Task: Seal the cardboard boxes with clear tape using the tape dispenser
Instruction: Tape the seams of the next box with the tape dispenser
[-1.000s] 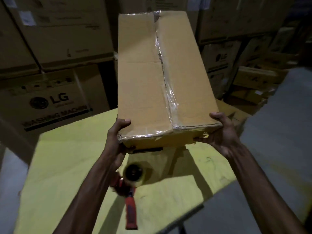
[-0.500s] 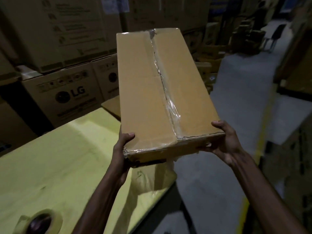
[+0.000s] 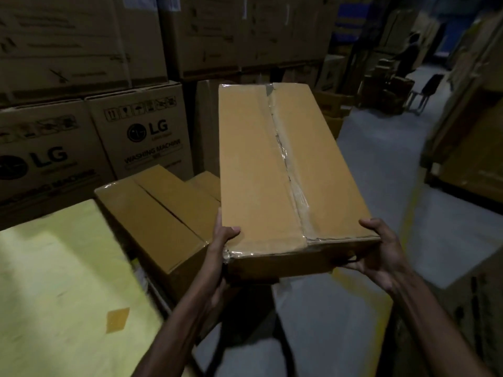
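I see a plain, unprinted tan-brown cardboard box (image 3: 258, 164) at centre. A glossy strip of clear tape (image 3: 295, 186) runs down its middle seam, catching pale grey-white glints. Beside it, a second plain box (image 3: 158, 213) is a darker brown with one dark seam line. The table (image 3: 54, 281) is pale yellow and carries a small brown diamond patch (image 3: 117, 319). The stacked cartons (image 3: 141, 137) behind are dull brown, printed with a black logo, lettering and handling symbols. The floor (image 3: 381, 164) is grey with a yellow line (image 3: 409, 210).
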The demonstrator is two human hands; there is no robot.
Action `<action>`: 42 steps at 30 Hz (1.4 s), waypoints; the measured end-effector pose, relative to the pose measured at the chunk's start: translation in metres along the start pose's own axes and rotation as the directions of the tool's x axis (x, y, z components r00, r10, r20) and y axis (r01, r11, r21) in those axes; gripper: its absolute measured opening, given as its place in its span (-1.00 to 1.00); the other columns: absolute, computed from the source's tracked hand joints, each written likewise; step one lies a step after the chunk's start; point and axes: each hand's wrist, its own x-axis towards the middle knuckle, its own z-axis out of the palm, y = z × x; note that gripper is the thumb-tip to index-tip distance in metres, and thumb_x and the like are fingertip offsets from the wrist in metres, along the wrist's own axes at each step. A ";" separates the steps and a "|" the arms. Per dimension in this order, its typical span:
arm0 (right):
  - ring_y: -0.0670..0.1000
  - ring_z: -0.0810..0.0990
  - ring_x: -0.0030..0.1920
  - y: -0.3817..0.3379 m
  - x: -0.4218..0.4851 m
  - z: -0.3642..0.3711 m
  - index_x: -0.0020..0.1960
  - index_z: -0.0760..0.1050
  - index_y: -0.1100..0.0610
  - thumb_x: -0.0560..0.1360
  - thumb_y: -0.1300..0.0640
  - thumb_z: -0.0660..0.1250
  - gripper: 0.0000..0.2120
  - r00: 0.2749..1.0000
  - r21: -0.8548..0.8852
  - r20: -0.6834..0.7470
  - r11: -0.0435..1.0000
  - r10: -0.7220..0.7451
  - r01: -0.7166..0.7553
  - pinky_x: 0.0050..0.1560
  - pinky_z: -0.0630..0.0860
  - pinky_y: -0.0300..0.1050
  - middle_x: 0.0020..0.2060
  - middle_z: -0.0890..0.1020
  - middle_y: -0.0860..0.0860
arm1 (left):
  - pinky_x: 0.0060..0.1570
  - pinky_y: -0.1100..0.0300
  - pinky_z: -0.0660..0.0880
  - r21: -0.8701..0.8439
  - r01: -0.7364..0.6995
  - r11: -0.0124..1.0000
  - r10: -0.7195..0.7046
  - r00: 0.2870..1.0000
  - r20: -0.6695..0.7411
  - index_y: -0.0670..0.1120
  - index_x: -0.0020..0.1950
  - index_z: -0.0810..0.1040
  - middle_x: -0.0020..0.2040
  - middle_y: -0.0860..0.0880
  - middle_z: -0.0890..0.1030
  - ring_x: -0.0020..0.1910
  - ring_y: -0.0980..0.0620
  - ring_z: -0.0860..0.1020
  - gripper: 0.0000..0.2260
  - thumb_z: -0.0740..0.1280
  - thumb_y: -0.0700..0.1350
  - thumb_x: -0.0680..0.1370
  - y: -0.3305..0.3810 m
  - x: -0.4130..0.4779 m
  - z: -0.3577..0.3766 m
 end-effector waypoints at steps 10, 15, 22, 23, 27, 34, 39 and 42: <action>0.21 0.59 0.00 -0.073 0.203 -0.013 0.18 0.49 0.10 0.56 -0.05 0.26 -0.71 0.994 -0.080 0.051 0.992 0.102 -0.098 0.17 0.46 0.60 0.01 0.55 0.14 | 0.14 0.10 0.52 0.173 -0.037 0.984 0.039 0.999 -0.010 0.22 0.60 0.28 0.43 0.13 0.51 0.31 0.09 0.53 -0.45 0.34 0.13 0.62 0.022 0.166 0.042; 0.23 0.60 0.13 -0.097 0.331 0.006 0.27 0.53 0.07 0.56 -0.04 0.24 -0.66 0.971 -0.152 0.183 0.981 0.151 -0.124 0.18 0.49 0.54 0.08 0.61 0.14 | 0.52 -0.26 0.22 0.334 -0.069 0.940 0.096 0.993 -0.064 0.35 0.64 0.01 0.60 0.16 0.27 0.52 0.02 0.31 -0.21 0.34 0.36 0.50 0.024 0.241 0.045; 0.25 0.60 0.19 -0.096 0.464 0.062 0.26 0.55 0.00 0.53 -0.03 0.31 -0.68 0.868 -0.306 0.352 0.919 0.352 -0.249 0.19 0.52 0.46 0.20 0.63 0.17 | 0.45 -0.05 0.24 0.286 -0.010 0.958 0.119 0.923 -0.366 0.18 0.67 0.05 0.64 0.10 0.17 0.50 0.04 0.26 -0.04 0.34 0.35 0.34 0.020 0.302 0.045; 0.24 0.60 0.19 -0.089 0.472 0.068 0.24 0.56 0.00 0.51 -0.05 0.33 -0.68 0.849 -0.345 0.356 0.899 0.390 -0.269 0.20 0.51 0.47 0.21 0.62 0.16 | 0.42 -0.02 0.25 0.274 -0.010 0.962 0.125 0.905 -0.406 0.16 0.67 0.06 0.62 0.11 0.19 0.45 0.09 0.27 -0.07 0.34 0.33 0.35 0.017 0.306 0.040; 0.27 0.46 0.31 -0.062 0.503 0.085 0.21 0.51 0.00 0.27 -0.13 0.49 -0.45 0.792 -0.430 0.370 0.845 0.486 -0.318 0.21 0.48 0.50 0.36 0.46 0.11 | 0.37 0.04 0.29 0.254 0.038 0.966 0.104 0.848 -0.521 0.16 0.60 0.13 0.52 0.20 0.32 0.47 0.06 0.30 0.01 0.44 0.48 0.27 -0.005 0.313 0.032; 0.17 0.07 0.62 -0.030 0.517 0.085 0.46 0.32 -0.06 0.35 -0.06 0.47 -0.28 0.751 -0.473 0.303 0.776 0.587 -0.416 0.34 0.35 0.49 0.63 0.07 0.03 | 0.60 -0.23 -0.04 0.188 0.260 0.947 -0.075 0.750 -0.657 0.13 0.69 -0.10 0.70 0.01 -0.05 0.68 -0.12 -0.10 0.44 0.33 0.68 -0.06 -0.056 0.329 0.006; 0.19 -0.01 0.63 -0.011 0.530 0.090 0.35 0.34 0.00 0.58 0.08 0.32 -0.63 0.779 -0.394 0.254 0.797 0.574 -0.458 0.39 0.28 0.53 0.65 0.01 0.04 | 0.58 -0.14 -0.19 0.323 0.343 0.882 -0.042 0.741 -0.671 0.10 0.69 -0.10 0.69 0.03 -0.17 0.65 -0.13 -0.28 0.20 0.20 0.53 0.14 -0.054 0.338 -0.003; 0.18 0.04 0.62 -0.003 0.532 0.095 0.35 0.37 0.00 0.41 -0.02 0.43 -0.45 0.761 -0.452 0.289 0.783 0.581 -0.427 0.38 0.31 0.50 0.56 0.14 0.00 | 0.59 -0.08 -0.20 0.473 0.376 0.797 0.005 0.778 -0.628 0.00 0.70 -0.13 0.63 0.11 -0.22 0.64 -0.04 -0.27 -0.07 0.16 0.41 0.50 -0.053 0.339 -0.013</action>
